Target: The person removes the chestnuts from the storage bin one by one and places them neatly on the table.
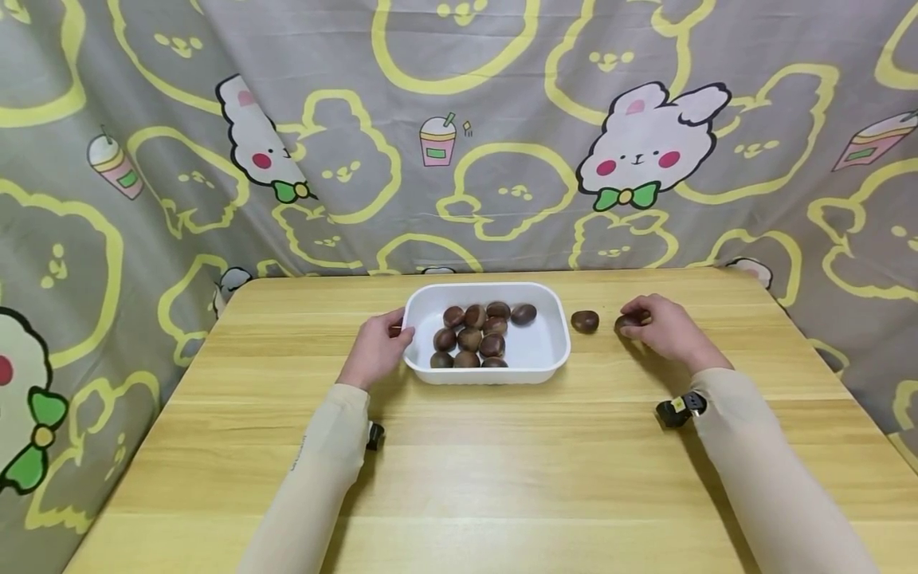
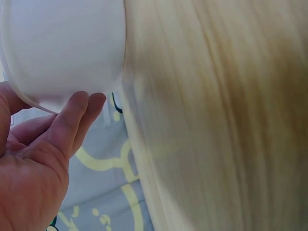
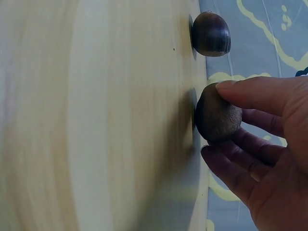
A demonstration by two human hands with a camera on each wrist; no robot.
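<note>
Lettering (image 1: 297, 454) on the left sleeve (image 1: 330, 434) is too small to read. The left hand (image 1: 378, 349) grips the left end of the white tray (image 1: 541, 339); the left wrist view adds fingers against its outer wall. Only the head view shows the chestnuts (image 1: 469, 339) inside. The right hand (image 1: 667, 328), partly curled, pinches another chestnut (image 3: 219, 115) to the tray's right, past a loose chestnut (image 1: 584, 321) on the table (image 1: 502, 470).
</note>
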